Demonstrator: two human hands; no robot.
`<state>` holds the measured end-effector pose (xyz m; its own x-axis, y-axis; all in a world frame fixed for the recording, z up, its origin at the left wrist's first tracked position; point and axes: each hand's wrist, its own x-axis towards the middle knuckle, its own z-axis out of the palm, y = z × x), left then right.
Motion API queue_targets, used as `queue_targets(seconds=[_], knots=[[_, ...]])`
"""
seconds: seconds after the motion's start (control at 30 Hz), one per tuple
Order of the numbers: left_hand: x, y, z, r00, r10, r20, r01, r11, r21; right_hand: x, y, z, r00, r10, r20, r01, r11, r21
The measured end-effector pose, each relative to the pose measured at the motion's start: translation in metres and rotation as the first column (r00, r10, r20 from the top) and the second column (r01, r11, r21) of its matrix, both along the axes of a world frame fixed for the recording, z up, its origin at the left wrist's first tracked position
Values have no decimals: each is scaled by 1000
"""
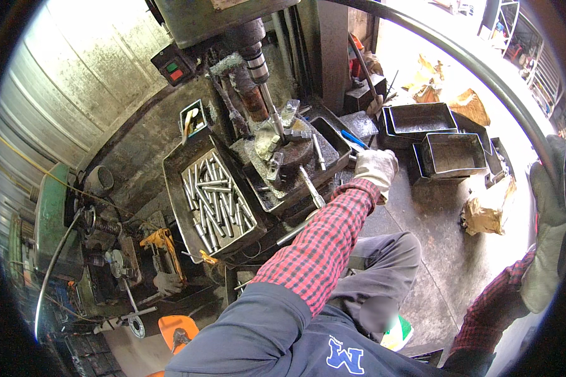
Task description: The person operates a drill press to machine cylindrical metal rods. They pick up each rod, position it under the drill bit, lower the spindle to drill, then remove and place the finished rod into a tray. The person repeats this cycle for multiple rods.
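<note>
My left hand, in a pale work glove, is closed beside the right edge of the drill press tray. A blue handle reaches the glove's fingers; what lies inside the fist is hidden. At the far right my right hand, in a grey glove, is wrapped round the end of a long curved dark bar. The drill bit points down into a clamping fixture coated with shavings. One metal pin lies right of the fixture, and another rod lies in front, near my left forearm.
A metal bin of several steel pins stands left of the fixture. Black trays are stacked at right, near a brown paper bundle. A switch box hangs beside the drill press. A green machine stands far left.
</note>
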<state>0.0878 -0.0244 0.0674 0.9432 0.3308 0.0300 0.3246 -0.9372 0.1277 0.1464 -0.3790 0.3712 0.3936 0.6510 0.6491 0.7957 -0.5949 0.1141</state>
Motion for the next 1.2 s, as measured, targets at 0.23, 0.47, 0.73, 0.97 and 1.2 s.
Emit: queue_targets(seconds=[0.23, 0.47, 0.73, 0.97, 1.2], knots=[[-2, -1, 4, 1000, 2, -12, -2, 1000, 1, -10, 3, -2, 999, -6, -37, 10, 996, 90], [0, -1, -5, 998, 34, 55, -34, 999, -2, -28, -1, -25, 990, -61, -126, 91, 964, 248], [5, -1, -15, 997, 51, 64, -51, 999, 1, -38, -3, -37, 981, -74, -177, 135, 923, 360], [5, -1, -18, 990, 68, 125, -66, 998, -18, -41, -9, -46, 978, -69, -199, 147, 899, 413], [2, 1, -11, 998, 20, 55, -20, 1000, 9, -44, -13, -51, 975, -67, -213, 159, 879, 449]])
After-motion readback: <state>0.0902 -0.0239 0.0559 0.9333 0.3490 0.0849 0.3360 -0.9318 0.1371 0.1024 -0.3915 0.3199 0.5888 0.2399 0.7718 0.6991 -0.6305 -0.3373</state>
